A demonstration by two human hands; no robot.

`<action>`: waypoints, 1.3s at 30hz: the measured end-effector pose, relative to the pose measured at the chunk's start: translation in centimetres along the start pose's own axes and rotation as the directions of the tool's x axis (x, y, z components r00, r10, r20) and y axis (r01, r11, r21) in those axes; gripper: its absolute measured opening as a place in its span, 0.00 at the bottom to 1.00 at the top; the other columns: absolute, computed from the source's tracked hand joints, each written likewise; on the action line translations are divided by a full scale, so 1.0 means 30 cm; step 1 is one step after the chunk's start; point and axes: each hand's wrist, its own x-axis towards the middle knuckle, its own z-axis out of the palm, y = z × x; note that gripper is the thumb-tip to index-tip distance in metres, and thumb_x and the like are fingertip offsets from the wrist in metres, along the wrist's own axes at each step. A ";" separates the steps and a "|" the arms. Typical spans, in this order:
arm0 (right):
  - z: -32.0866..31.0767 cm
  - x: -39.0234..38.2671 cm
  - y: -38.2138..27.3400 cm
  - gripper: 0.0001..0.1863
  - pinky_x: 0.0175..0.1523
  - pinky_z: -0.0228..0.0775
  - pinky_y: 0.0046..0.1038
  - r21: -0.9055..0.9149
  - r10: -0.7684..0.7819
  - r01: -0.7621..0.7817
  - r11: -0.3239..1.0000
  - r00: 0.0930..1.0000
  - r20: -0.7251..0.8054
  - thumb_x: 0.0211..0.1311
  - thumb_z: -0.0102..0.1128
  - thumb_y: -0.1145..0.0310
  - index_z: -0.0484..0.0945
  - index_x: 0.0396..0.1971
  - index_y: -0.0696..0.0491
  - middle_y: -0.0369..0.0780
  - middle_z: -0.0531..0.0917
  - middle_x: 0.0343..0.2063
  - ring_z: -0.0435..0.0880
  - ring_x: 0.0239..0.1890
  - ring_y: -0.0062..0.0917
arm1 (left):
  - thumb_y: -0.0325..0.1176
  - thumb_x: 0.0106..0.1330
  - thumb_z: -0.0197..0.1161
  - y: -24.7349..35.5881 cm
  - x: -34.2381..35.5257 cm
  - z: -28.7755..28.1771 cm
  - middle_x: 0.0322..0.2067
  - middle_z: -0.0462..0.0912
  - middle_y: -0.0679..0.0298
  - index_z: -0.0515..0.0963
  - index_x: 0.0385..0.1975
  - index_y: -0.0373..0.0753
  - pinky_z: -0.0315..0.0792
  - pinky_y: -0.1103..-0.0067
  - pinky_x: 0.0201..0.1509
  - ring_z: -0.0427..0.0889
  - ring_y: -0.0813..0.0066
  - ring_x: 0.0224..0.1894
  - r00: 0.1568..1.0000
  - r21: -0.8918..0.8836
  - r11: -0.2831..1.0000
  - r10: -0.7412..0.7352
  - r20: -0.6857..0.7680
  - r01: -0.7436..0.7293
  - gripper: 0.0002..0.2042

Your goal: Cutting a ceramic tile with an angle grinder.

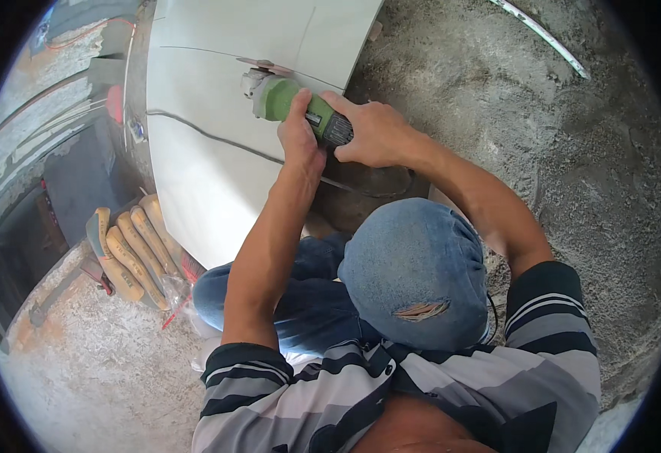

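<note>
A green and black angle grinder (274, 100) lies across a large pale tile (194, 89), its disc (265, 66) at a dark line drawn across the slab. My left hand (300, 136) is closed on the grinder's body, thumb along the top. Around its black rear end wraps my right hand (376, 130), fingers and thumb on opposite sides. Whether the disc touches the tile or is spinning, I cannot tell. A dark cable (213, 139) runs over the tile and passes behind my left wrist.
Several tan-handled tools (130, 253) lie side by side left of the tile, near a crumpled clear plastic bag (179, 291). Rough grey cement ground (451, 90) spreads to the right, with a white strip (546, 38) at the far right. My bent knee (413, 264) is close below my hands.
</note>
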 end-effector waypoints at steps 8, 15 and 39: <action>0.000 -0.038 0.023 0.48 0.50 0.75 0.43 0.014 0.002 -0.002 1.000 1.000 0.002 0.41 0.66 0.59 0.57 0.68 0.47 0.54 0.83 0.36 0.83 0.41 0.49 | 0.36 0.62 0.65 -0.028 -0.030 0.015 0.31 0.77 0.64 0.74 0.39 0.33 0.77 0.72 0.37 0.80 0.72 0.31 1.000 0.006 1.000 -0.014 0.011 0.014 0.14; 0.005 -0.079 0.049 0.50 0.44 0.74 0.42 0.022 -0.026 0.027 0.999 0.999 -0.046 0.39 0.64 0.61 0.55 0.69 0.46 0.54 0.83 0.32 0.83 0.35 0.49 | 0.37 0.61 0.66 -0.056 -0.061 0.022 0.32 0.78 0.64 0.75 0.39 0.33 0.77 0.73 0.38 0.80 0.73 0.32 0.999 0.021 0.999 -0.026 0.021 0.025 0.14; 0.043 0.115 -0.010 0.45 0.45 0.74 0.42 -0.037 -0.084 0.081 0.996 0.990 -0.109 0.40 0.64 0.61 0.60 0.66 0.44 0.55 0.83 0.32 0.82 0.37 0.50 | 0.36 0.60 0.66 0.051 0.109 -0.036 0.31 0.78 0.63 0.75 0.39 0.34 0.77 0.72 0.37 0.80 0.71 0.32 1.000 -0.040 0.999 0.010 0.017 -0.009 0.14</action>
